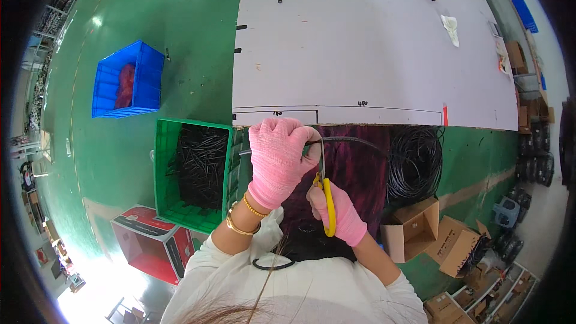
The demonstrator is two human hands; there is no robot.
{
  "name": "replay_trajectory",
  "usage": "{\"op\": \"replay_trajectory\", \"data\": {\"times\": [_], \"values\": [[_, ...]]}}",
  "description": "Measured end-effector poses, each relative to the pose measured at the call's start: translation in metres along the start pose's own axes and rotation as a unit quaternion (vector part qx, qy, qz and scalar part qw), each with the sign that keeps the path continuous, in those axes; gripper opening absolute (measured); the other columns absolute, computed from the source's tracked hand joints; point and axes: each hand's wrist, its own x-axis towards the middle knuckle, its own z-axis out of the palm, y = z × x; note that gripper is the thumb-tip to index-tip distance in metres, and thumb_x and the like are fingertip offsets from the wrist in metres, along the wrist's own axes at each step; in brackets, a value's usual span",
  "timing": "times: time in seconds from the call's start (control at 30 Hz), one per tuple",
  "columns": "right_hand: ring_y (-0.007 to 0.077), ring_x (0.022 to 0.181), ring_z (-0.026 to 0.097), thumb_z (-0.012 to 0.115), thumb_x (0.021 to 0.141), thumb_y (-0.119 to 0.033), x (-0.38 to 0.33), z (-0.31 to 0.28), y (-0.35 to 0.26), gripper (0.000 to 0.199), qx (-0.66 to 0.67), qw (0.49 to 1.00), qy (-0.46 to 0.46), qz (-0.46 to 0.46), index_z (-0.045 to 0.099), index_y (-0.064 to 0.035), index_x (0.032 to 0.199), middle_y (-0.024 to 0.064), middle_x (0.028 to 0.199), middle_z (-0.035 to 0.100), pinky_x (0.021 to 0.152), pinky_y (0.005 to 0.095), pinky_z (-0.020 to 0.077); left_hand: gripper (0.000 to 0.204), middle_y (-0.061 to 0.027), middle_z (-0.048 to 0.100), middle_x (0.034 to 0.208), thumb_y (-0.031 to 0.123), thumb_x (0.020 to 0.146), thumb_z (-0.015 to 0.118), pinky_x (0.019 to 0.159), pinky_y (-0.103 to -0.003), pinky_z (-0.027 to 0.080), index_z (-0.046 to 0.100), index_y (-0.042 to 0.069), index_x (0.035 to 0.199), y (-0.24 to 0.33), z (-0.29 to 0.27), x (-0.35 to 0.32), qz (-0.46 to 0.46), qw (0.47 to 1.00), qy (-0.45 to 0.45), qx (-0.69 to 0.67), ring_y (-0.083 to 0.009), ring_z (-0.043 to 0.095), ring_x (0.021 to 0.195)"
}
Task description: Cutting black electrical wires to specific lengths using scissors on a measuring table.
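My left hand (277,159), in a pink knit glove, is closed around a thin black tube (355,139) just off the near edge of the table. One short end of the tube sticks out left of the hand, and the longer part curves away to the right. Yellow-handled scissors (329,209) are gripped in my right hand (345,215), also pink-gloved. Their blades point away from me and meet the tube just right of my left fingers. Whether they have cut through it cannot be told.
On my left stands a green crate (159,174) holding many short black pieces (201,159). The white table (372,54) has marked lines along its near edge. A black coil (414,165) lies at right, above cardboard boxes (420,228). A blue crate (147,78) sits on the floor.
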Motion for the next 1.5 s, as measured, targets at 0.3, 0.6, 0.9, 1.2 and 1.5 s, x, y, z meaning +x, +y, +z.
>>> {"op": "replay_trajectory", "data": {"times": [0.3,0.6,0.9,1.2,1.5], "values": [[0.0110,0.051,0.052,0.053,0.101,-0.030,-0.011,-0.001,-0.042,0.031,0.121,0.986,-0.004,0.115,0.055,-0.0022,0.086,0.0023,0.068,0.054,0.048,0.0250,0.0395,0.032,-0.0027,0.062,0.088,0.005,0.070,0.071,0.071,-0.034,0.049,0.066,0.014,0.101,-0.006,-0.010,0.001,-0.052,0.980,-0.048,-0.187,-0.0210,0.060,0.077],[0.0112,0.049,0.051,0.060,0.098,-0.028,-0.017,-0.004,-0.034,0.028,0.097,0.988,-0.019,0.122,0.055,-0.0020,0.089,0.0020,0.065,0.054,0.044,0.0264,0.0392,0.043,-0.0069,0.070,0.102,-0.004,0.079,0.064,0.086,-0.029,0.054,0.062,-0.001,0.122,-0.018,-0.018,0.030,-0.158,0.731,-0.336,-0.573,-0.0151,0.069,0.091],[0.0071,0.051,0.049,0.063,0.094,-0.019,-0.028,-0.007,-0.025,0.019,0.013,0.999,0.014,0.049,0.056,-0.0048,0.083,0.0002,0.060,0.051,0.048,0.0238,0.0399,0.036,-0.0142,0.073,0.104,-0.004,0.078,0.068,0.094,-0.034,0.054,0.065,-0.005,0.114,-0.020,-0.013,0.033,-0.178,0.645,-0.424,-0.610,-0.0186,0.069,0.099],[0.0060,0.059,0.050,0.071,0.087,-0.003,-0.034,-0.021,-0.020,0.012,0.075,0.996,0.033,0.048,0.060,-0.0029,0.092,-0.0007,0.071,0.058,0.055,0.0227,0.0428,0.037,-0.0095,0.076,0.099,0.002,0.076,0.070,0.081,-0.024,0.051,0.067,-0.003,0.112,-0.023,-0.015,0.034,-0.169,0.676,-0.409,-0.589,-0.0099,0.067,0.093],[0.0086,0.066,0.052,0.079,0.076,0.002,0.005,-0.068,-0.049,0.018,-0.281,0.905,0.195,-0.254,0.071,-0.0042,0.091,0.0012,0.076,0.060,0.061,0.0245,0.0443,0.031,-0.0102,0.075,0.092,-0.002,0.076,0.069,0.070,-0.021,0.050,0.070,-0.005,0.106,-0.029,-0.064,0.017,-0.205,0.655,-0.377,-0.622,-0.0067,0.063,0.077]]}}
